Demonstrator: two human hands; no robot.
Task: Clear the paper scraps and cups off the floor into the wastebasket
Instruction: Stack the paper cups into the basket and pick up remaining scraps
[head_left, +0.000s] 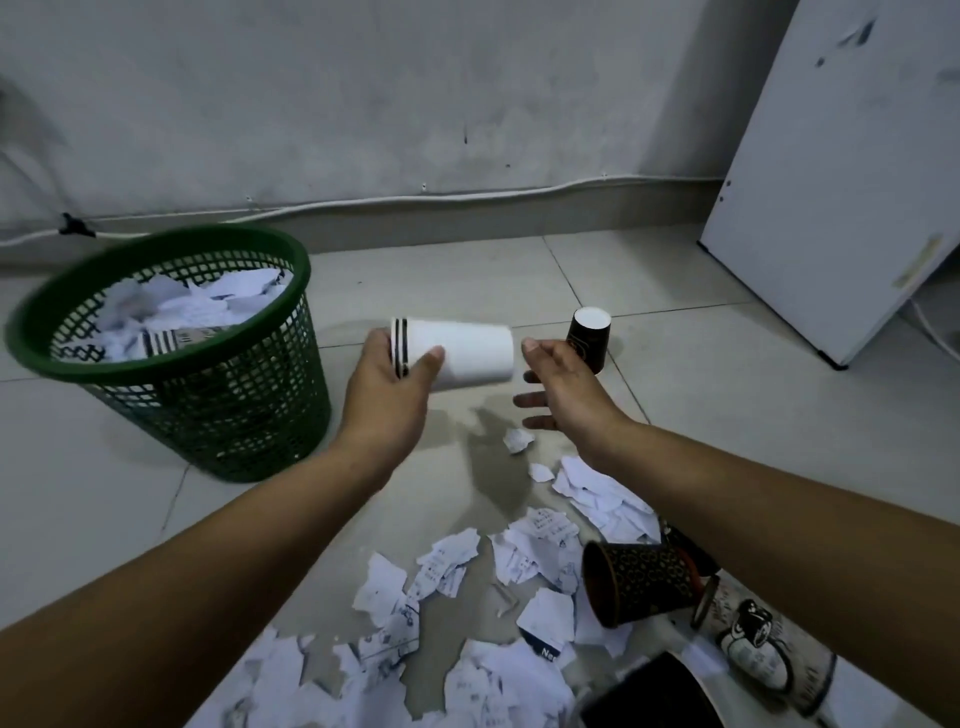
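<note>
Behind the right hand (563, 387), a dark cup (588, 332) hides partly.

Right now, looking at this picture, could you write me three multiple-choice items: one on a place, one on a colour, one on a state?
1. Where is the wastebasket relative to the held white cup?
A. to its left
B. to its right
C. behind the leaning board

2. What colour is the wastebasket?
A. red
B. green
C. yellow

3. How does the small dark cup near the right hand stand?
A. on its side
B. crushed flat
C. upside down, base up

Answers:
1 A: the basket sits at the left of the view, and the left hand grips the cup to its right.
2 B: its rim and mesh wall are dark green.
3 C: its white base faces up and its wide end is on the floor.
</note>
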